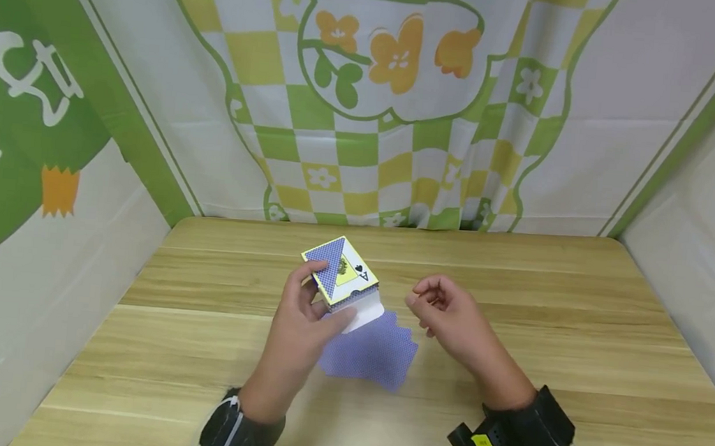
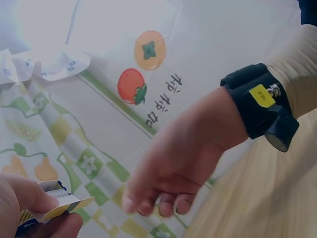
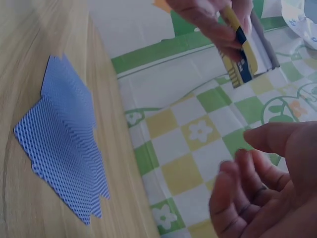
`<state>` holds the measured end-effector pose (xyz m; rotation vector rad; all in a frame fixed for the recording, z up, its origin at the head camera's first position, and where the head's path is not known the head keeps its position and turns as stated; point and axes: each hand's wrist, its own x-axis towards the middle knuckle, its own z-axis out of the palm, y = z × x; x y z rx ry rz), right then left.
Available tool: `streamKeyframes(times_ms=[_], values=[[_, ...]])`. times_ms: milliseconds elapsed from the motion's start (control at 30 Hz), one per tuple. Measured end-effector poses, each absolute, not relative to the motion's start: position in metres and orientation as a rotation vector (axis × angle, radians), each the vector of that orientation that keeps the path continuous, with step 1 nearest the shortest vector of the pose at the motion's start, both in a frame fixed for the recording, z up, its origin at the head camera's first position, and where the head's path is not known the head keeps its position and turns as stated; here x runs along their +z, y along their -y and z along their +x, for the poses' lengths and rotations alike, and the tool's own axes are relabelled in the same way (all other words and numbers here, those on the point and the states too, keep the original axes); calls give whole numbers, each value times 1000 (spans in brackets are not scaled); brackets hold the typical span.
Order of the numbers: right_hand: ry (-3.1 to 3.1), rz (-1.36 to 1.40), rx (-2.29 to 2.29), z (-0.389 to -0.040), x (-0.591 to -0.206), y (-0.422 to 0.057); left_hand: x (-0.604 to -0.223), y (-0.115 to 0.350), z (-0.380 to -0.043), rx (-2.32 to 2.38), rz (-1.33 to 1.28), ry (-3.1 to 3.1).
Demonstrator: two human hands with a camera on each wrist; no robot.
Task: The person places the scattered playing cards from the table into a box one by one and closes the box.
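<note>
My left hand (image 1: 299, 327) grips a playing-card box (image 1: 342, 271), raised over the table and tilted, with an ace of spades printed on its face. The box's white end flap (image 1: 368, 311) hangs open towards me, near the thumb. Below and partly behind the box, a fanned-out spread of blue-backed playing cards (image 1: 372, 356) lies face down on the wood. To the right of the box my right hand (image 1: 451, 316) hovers apart from it, fingers loosely bent. Nothing shows between those fingers in the right wrist view, where the cards (image 3: 64, 144) lie off to the left.
The wooden table (image 1: 196, 350) reaches back to a hanging cloth (image 1: 389, 141) with green and yellow checks. Printed cloth walls (image 1: 705, 208) close in the left and right sides. Each wrist wears a black strap with a camera (image 1: 527, 429).
</note>
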<state>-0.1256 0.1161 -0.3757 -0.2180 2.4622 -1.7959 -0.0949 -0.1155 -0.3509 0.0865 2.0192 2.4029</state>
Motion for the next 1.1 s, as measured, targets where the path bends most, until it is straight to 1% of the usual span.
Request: streamKeyframes(times_ms=[233,367,467,667,800,1100], values=[[-2647,-234,-1394,-131,-390,-118,-349,123,-98,2423,84,-2032],[-2745,-323,-1088,-130,-401,-115,-348,129,-99,2453,71,-2031],[-2781,-362,-948,-130,-406,-114,-346,132,-101,2471,69,-2031],[-2752,-338,-908,-132,-411,-124,-347,134,-103,2488,51,-2013],[-2724,-381,-930,-133,-414,-129,-348,133,-104,2496,33,-2009],[-2725,-450,-813,-125,-422,-107,-348,133,-106,2483,52,-2034]])
